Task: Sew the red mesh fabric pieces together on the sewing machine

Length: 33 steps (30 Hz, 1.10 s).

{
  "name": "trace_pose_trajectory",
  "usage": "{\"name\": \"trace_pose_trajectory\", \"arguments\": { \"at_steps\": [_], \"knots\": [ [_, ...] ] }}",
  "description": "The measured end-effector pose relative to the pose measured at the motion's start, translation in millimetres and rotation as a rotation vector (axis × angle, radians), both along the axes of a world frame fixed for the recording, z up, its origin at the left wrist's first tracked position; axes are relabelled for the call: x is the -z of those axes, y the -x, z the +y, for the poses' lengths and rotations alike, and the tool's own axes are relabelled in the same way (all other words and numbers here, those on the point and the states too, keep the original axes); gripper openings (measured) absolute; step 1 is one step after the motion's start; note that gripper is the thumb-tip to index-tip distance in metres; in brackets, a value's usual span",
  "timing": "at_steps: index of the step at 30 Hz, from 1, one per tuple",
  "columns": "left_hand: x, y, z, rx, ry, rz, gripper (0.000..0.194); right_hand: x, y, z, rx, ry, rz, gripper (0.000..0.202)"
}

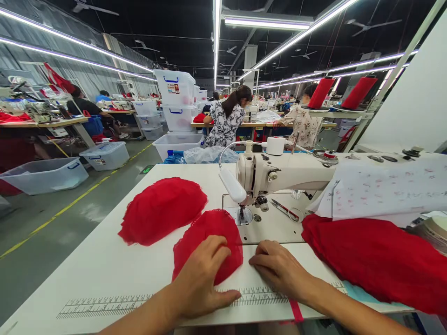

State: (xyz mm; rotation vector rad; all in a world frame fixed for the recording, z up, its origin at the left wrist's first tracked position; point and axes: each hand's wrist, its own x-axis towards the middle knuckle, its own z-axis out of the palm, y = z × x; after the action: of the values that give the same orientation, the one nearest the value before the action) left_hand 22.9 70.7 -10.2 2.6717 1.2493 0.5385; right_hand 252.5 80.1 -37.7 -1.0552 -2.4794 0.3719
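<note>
A red fabric piece (209, 228) lies flat on the white table, its far edge beside the needle area of the sewing machine (258, 177). My left hand (206, 274) rests over the lower part of this piece, thumb spread away from the curled fingers. Just right of the fabric, my right hand (275, 267) is at the table surface, its fingers bent and pressed together; whether anything is between them is hidden. Another red fabric stack (162, 209) lies to the left. A larger red fabric pile (377, 256) sits at the right.
Scissors (286, 210) lie on the machine bed. A printed ruler (104, 305) runs along the table's front edge. White paper (391, 186) drapes over the machine. Red thread cones (321, 93) stand behind. Clear bins (176, 111) and several people at other tables are farther back.
</note>
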Motion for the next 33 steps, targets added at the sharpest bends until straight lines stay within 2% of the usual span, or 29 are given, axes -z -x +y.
{"name": "trace_pose_trajectory", "arguments": {
  "at_steps": [2, 3, 5, 9, 14, 22, 31, 33],
  "knots": [
    [3.2, -4.5, -8.7, -0.032, -0.024, 0.055, 0.012, 2.4, 3.2, -1.2, -0.015, -0.067, -0.039, 0.025],
    [4.8, -5.0, -10.4, -0.042, -0.020, 0.038, 0.010, 3.3, 5.1, -1.0, -0.019, -0.096, -0.053, 0.026],
    [5.1, -1.8, -8.7, -0.050, 0.052, -0.112, 0.020, 4.1, 9.0, 1.0, -0.025, -0.128, -0.077, 0.025],
    [-6.3, 12.4, 0.8, -0.097, 0.331, -0.471, 0.020, 2.3, 17.6, 9.0, 0.024, -0.060, -0.037, 0.023],
    [-12.4, 22.3, 2.6, -0.155, 0.523, -0.620, 0.026, -1.2, 30.9, 20.5, 0.075, 0.063, 0.107, 0.035],
    [-3.3, 24.3, -0.1, -0.150, 0.648, -0.731, 0.037, -3.2, 52.6, 33.7, 0.033, 0.095, 0.218, 0.022],
    [-0.1, 28.1, -0.6, -0.173, 0.652, -0.699, 0.040, -4.3, 70.5, 42.7, 0.009, 0.081, 0.305, 0.022],
    [-0.8, 28.9, -0.5, -0.178, 0.670, -0.690, 0.038, -5.8, 68.6, 41.1, 0.010, 0.019, 0.331, 0.020]
  ]
}}
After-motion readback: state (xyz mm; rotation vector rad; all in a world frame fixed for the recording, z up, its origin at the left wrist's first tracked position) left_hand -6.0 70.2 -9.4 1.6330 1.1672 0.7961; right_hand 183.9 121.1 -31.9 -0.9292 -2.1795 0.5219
